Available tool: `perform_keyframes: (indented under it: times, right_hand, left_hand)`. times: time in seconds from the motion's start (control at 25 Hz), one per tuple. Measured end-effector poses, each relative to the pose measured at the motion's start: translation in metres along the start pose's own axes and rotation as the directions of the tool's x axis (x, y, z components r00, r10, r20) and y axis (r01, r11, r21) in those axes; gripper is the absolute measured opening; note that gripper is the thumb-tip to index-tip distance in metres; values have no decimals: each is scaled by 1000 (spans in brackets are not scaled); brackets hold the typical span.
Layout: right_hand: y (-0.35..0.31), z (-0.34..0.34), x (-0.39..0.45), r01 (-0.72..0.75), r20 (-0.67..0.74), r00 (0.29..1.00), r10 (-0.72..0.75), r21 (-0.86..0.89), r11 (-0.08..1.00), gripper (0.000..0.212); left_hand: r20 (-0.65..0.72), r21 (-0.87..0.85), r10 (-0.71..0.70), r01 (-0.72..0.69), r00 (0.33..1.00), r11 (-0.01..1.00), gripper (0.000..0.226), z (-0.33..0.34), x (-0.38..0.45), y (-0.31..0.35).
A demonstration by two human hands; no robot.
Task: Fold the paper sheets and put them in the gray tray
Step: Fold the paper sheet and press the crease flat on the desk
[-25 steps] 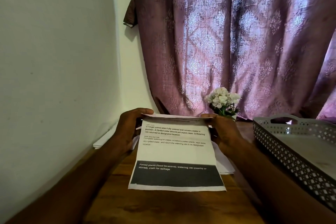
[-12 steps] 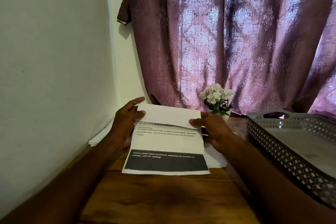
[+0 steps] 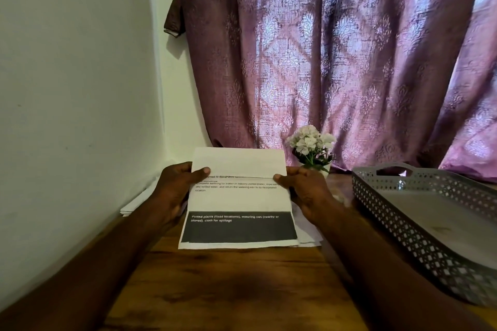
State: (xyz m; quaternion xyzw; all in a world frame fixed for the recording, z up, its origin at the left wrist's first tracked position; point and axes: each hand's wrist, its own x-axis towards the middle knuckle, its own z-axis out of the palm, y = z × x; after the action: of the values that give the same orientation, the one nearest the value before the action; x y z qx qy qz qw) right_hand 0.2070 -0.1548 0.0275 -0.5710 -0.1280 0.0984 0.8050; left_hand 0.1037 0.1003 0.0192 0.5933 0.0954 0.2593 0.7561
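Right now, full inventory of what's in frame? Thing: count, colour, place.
printed sheet: one, white with a dark band, centre of table, far flap folded toward the person
loose sheets: count unclear, white, under and beside the printed sheet, some against the wall
gray tray: one, gray, perforated wall, right on table
flower pot: one, white flowers, behind the sheet
curtain: one, mauve, patterned, behind the table
wall: white, left
table: one, brown wood
left hand: pinches the flap's left edge
right hand: pinches the flap's right edge

home room, patterned curtain (image 3: 336, 62), flower pot (image 3: 312, 146)
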Motion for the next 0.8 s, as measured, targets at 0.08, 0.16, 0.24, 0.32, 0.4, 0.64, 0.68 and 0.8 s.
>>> perform_keyframes:
  times: [0.08, 0.16, 0.24, 0.32, 0.4, 0.64, 0.68, 0.8]
  right_hand:
    - [0, -3, 3, 4, -45, 999, -3, 19, 1000, 30]
    - [1, -5, 5, 2, -87, 996, 1, 39, 999, 26]
    - [1, -6, 5, 0, -109, 994, 4, 35, 999, 24]
    - [2, -5, 5, 0, -118, 993, 1, 7, 1000, 23]
    - [2, -5, 7, 5, -131, 991, -7, -10, 1000, 24]
    - [-1, -4, 6, 11, -114, 993, -16, -45, 999, 33]
    - [-1, -5, 6, 12, -113, 993, -17, -52, 999, 35]
    - [-1, -5, 4, 11, -123, 992, -19, -62, 998, 37]
  left_hand:
    - [-15, 8, 6, -6, 1000, 1000, 23, 2, -1, 1]
    - [-17, 26, 20, -20, 1000, 999, 18, 5, -3, 2]
    - [-14, 43, 33, -32, 999, 999, 15, 6, -4, 3]
    - [-18, 52, 44, -43, 999, 998, 14, 7, -6, 4]
    - [-18, 58, 44, -43, 999, 997, 13, 7, -6, 5]
    - [-12, 81, 23, -22, 1000, 996, 15, 9, -7, 9]
    - [-18, 81, 22, -21, 1000, 996, 16, 9, -7, 10]
    - [-42, 97, 36, -32, 998, 995, 20, 8, -7, 11]
